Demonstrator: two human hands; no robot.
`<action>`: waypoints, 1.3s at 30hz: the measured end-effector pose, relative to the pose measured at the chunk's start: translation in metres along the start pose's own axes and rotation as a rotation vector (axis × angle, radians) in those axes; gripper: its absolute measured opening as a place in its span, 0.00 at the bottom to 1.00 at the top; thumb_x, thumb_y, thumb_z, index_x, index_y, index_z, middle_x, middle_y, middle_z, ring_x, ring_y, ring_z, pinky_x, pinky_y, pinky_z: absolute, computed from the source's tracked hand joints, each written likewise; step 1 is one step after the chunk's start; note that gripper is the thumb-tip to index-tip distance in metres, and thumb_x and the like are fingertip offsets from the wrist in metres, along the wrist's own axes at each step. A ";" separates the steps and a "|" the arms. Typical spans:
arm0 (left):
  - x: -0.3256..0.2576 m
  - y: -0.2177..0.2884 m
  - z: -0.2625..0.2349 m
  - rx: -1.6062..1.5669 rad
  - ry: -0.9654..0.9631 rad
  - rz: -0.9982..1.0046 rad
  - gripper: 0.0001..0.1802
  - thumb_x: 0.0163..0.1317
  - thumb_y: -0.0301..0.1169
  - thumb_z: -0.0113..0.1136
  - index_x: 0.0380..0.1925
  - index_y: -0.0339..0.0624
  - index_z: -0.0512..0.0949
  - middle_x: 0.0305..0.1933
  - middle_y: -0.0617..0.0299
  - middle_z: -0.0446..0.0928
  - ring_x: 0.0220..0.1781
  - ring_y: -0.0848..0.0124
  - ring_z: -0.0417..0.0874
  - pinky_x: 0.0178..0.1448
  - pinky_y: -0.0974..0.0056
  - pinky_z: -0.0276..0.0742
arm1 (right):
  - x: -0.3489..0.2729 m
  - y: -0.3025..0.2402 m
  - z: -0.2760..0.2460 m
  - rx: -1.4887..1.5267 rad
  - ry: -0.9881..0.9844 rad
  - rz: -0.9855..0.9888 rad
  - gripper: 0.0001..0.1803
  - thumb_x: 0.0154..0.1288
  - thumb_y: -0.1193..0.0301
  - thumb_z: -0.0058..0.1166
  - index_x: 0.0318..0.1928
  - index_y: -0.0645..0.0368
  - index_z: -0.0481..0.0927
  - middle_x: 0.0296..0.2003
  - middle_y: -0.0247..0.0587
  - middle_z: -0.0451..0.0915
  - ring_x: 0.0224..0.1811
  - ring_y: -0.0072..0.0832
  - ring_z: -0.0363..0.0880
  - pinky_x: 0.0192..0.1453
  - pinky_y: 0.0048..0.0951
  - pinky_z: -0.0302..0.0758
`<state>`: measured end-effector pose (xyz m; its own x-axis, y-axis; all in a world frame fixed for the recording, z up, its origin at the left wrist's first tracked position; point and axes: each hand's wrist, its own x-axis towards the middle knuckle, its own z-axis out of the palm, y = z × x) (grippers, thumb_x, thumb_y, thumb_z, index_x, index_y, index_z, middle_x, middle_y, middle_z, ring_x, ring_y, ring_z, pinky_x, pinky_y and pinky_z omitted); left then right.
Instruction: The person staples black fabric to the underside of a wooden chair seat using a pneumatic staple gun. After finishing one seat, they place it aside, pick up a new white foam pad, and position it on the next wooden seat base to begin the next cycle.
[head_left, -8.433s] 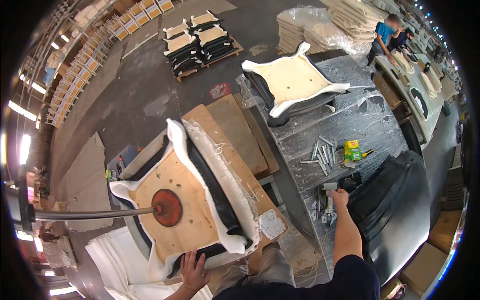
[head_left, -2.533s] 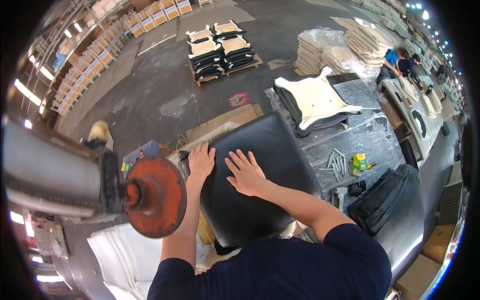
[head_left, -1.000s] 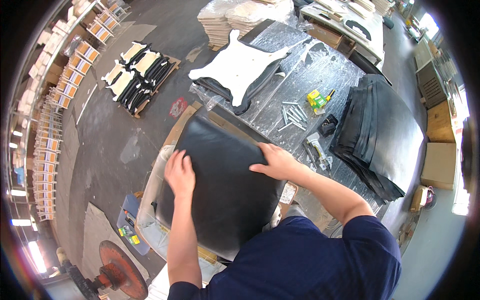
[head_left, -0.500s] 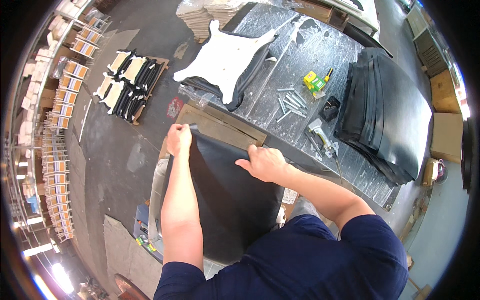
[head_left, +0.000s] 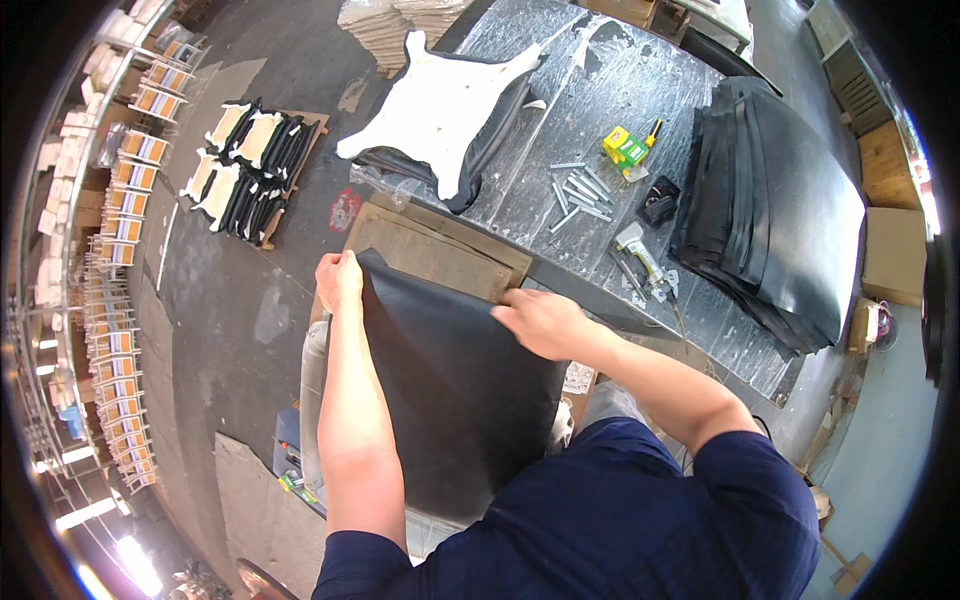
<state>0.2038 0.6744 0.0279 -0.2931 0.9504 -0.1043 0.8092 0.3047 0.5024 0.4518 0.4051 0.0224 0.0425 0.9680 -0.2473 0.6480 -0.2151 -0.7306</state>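
A smooth black leather-like sheet (head_left: pixel 455 390) lies spread in front of me, its near end partly hidden by my body. At its far left corner, my left hand (head_left: pixel 340 284) is closed with the corner pinched in its fingers. My right hand (head_left: pixel 545 324) is at the far right edge, thumb on top and fingers curled over the rim. Beneath the sheet, something pale and padded (head_left: pixel 314 385) shows along the left side. Just beyond the far edge is a brown board (head_left: pixel 435 250).
A metal-topped table (head_left: pixel 520 165) ahead bears white-topped black pieces (head_left: pixel 440 120), metal rods (head_left: pixel 582 192), a yellow-green box (head_left: pixel 625 150), a corded tool (head_left: pixel 645 255) and a stack of black sheets (head_left: pixel 765 215). Bundled pieces (head_left: pixel 250 165) sit on a floor pallet; racks (head_left: pixel 125 300) line the left.
My left hand has shifted slightly left and nearer with the sheet's corner, which lies flatter. My right hand has moved a little to the right along the far edge.
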 end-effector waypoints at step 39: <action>-0.315 -0.222 -0.098 0.264 0.158 -0.218 0.44 0.85 0.56 0.51 0.91 0.48 0.54 0.95 0.41 0.44 0.96 0.40 0.42 0.95 0.38 0.37 | 0.120 -0.097 0.043 -0.267 -0.007 -0.226 0.45 0.87 0.33 0.37 0.56 0.69 0.82 0.52 0.74 0.88 0.60 0.65 0.88 0.67 0.60 0.82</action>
<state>0.0667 0.3016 0.0336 -0.5308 0.8465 -0.0404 0.8168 0.5237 0.2421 0.3609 0.5371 0.0363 -0.1293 0.9862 -0.1033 0.8165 0.0467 -0.5755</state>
